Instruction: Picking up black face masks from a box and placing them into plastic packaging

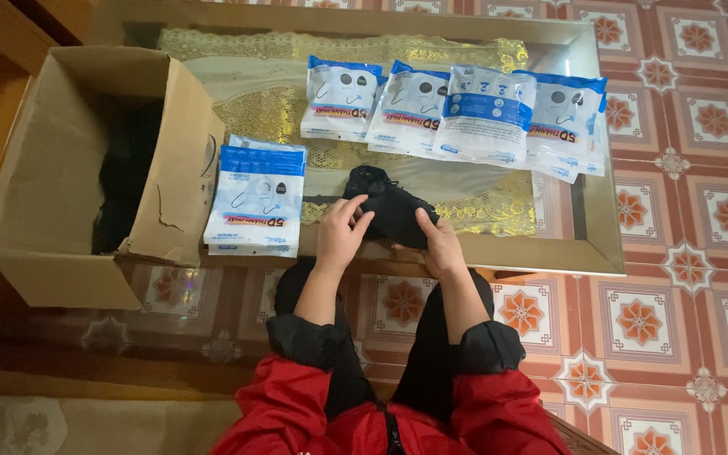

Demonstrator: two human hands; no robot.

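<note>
— Patterned floor tiles all round, glass table (583, 253) across the top. At far left, open cardboard box (61, 202) with dark stuff inside; just beside it, near the table's front edge, one blue-and-white packet (256, 198).

— Then left hand (340, 234) and right hand (440, 244), both pinching black masks (389, 209) from either side. Better kept flat and gathered evenly.

— Further right, row of packets (457, 114) well apart. Bare glass beyond, near the right edge.

One camera sits on the person's head; it looks straight down; the fingers (355, 215) are in the middle, quite near; the glass table (583, 253) spreads out past the fingertips.
</note>
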